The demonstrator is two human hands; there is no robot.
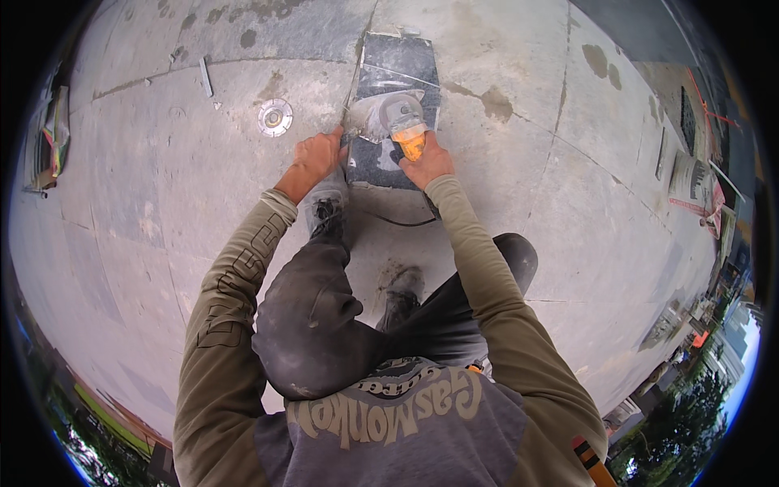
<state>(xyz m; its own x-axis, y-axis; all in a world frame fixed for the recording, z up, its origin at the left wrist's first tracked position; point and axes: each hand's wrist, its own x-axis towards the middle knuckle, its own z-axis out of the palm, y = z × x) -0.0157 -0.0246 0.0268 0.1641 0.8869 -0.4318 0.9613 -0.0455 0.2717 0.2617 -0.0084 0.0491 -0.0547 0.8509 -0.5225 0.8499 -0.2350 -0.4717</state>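
My right hand (424,162) grips the yellow angle grinder (412,143) with its grey, dust-covered disc guard over a dark, dusty stone slab (393,63). A pale piece (363,115) lies on the slab under the disc. My left hand (316,156) is at the slab's left edge, fingers curled against it; whether it holds the slab or the pale piece I cannot make out. A black cord (398,221) runs below the slab. A round segmented cutting disc (275,118) lies on the floor to the left.
My boots (324,215) and bent legs are below the slab on the grey tiled floor (178,211). A thin offcut (205,77) lies at upper left. Bags and scraps (57,134) sit at the far left; sacks (690,187), strips and tools line the right side.
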